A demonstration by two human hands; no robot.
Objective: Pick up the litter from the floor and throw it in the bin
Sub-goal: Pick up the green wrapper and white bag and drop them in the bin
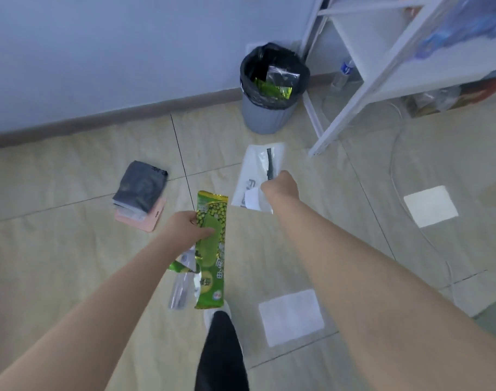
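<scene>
Litter is lying scattered on a tiled floor (71, 263), seen from above by someone standing over it. A grey bin (266, 108) with a black liner is standing against the wall, and every place below is given relative to it. Green and clear wrappers are already sitting inside the bin.

In front of the bin, nearer the viewer, the left hand (187, 228) is closing around a long green wrapper (212, 249), pinching it near its upper end, with a crumpled clear wrapper (183, 286) hanging in the same grip. Both are dangling limp above the floor.

Just in front of the bin, the right hand (280, 184) is curling into a fist over a white bag (255, 176). It appears to be gripping the bag's edge, though the fingers are hidden behind the hand.

Left of the bin and well apart from it, a dark folded pack (140, 187) is resting on a pink one (145, 221). Two white sheets (292, 317) are lying flat on the floor, well in front of the bin. A white shelf (382, 66) is standing just right of the bin.

All this litter looks very light, thin and floppy. The film wrappers are probably slippery, so pinching an edge or bunching them should be working best. The flat sheets may need a corner lifted first.
</scene>
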